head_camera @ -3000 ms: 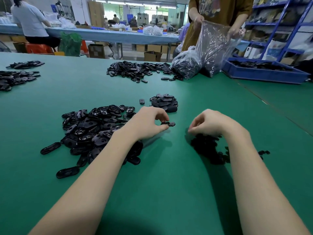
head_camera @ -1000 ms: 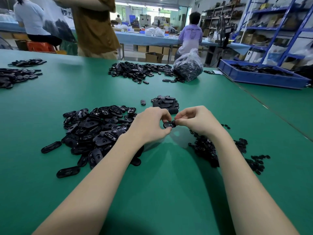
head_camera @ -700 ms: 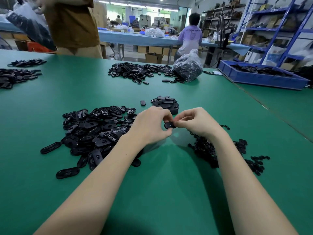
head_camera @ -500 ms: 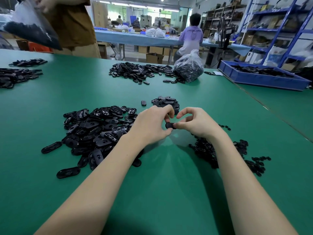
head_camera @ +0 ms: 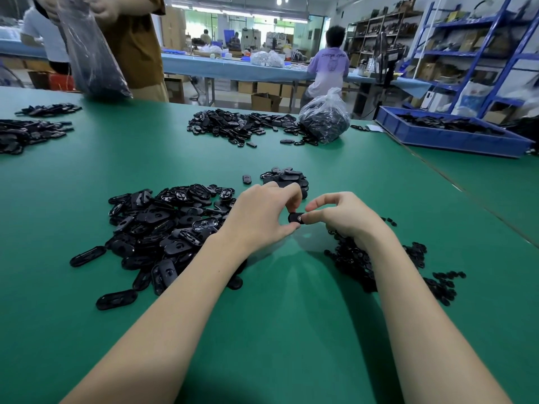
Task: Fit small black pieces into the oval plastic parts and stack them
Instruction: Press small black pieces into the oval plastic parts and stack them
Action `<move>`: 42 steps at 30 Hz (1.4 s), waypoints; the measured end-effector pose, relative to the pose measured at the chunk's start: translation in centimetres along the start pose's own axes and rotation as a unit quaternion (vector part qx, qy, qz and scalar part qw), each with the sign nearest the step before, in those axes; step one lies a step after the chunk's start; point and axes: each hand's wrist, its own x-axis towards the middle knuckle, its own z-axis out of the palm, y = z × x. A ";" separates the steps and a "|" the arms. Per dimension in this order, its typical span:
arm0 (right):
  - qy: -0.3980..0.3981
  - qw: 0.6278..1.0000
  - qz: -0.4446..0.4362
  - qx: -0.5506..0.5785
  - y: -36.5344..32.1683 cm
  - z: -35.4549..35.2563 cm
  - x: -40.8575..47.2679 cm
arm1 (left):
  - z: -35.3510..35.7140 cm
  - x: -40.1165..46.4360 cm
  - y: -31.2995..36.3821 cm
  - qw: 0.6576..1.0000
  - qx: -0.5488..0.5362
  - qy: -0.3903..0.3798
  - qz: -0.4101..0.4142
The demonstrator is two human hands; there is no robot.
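My left hand (head_camera: 262, 217) and my right hand (head_camera: 341, 214) meet above the green table (head_camera: 277, 316), both pinching one black oval plastic part (head_camera: 295, 218) between fingertips. A big heap of loose oval parts (head_camera: 163, 228) lies left of my left hand. Under my right wrist spreads a pile of small black pieces (head_camera: 379, 263). Just beyond my hands sits a short stack of finished ovals (head_camera: 287, 177), with a single oval (head_camera: 246, 179) beside it. Whether a small piece sits in the held oval is hidden by my fingers.
Another heap of ovals (head_camera: 242, 126) and a full clear bag (head_camera: 325, 118) lie at the far edge. A blue tray (head_camera: 449, 137) of parts stands far right. More parts (head_camera: 26, 132) lie far left. A person holding a plastic bag (head_camera: 90, 53) stands at the back left.
My right hand came up off the small-piece pile and joined my left hand on the oval part. The standing person walked from the back right to the back left with the bag.
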 end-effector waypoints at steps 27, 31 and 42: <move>-0.036 0.999 -0.029 0.013 0.1 -0.6 0.1 | -0.4 0.0 0.2 1.000 -0.015 -0.006 0.016; -0.031 0.999 -0.028 0.011 0.0 -0.5 0.0 | -0.5 -0.1 0.1 1.000 -0.018 0.007 0.017; -0.040 0.996 0.022 0.076 0.5 -0.4 0.4 | -0.5 -0.1 0.0 0.999 -0.044 0.007 -0.006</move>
